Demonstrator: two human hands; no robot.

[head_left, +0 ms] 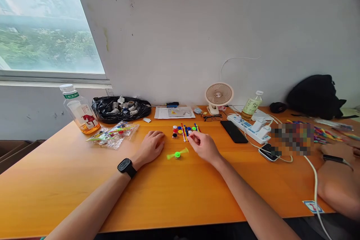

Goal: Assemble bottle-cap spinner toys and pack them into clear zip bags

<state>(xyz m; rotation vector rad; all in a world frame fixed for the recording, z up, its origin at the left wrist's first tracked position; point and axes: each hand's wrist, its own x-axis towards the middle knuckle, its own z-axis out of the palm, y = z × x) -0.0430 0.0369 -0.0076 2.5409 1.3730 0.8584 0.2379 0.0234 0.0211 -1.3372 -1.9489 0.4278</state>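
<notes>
My left hand rests on the table with its fingers loosely laid down and nothing in them. My right hand is closed in a pinch, thumb against forefinger, at the near side of a group of small coloured plastic parts. Whatever the pinch holds is too small to make out. The parts include round caps, such as a red cap and a black cap, and thin coloured sticks. Between my hands sits a bright green spinner with two yellow-green blades, blurred at their ends.
Left on the wooden table are a drink bottle, clear plastic bags and a black bag of grey pieces. Behind stands a small fan. To the right are a phone, a power strip and another person's arm.
</notes>
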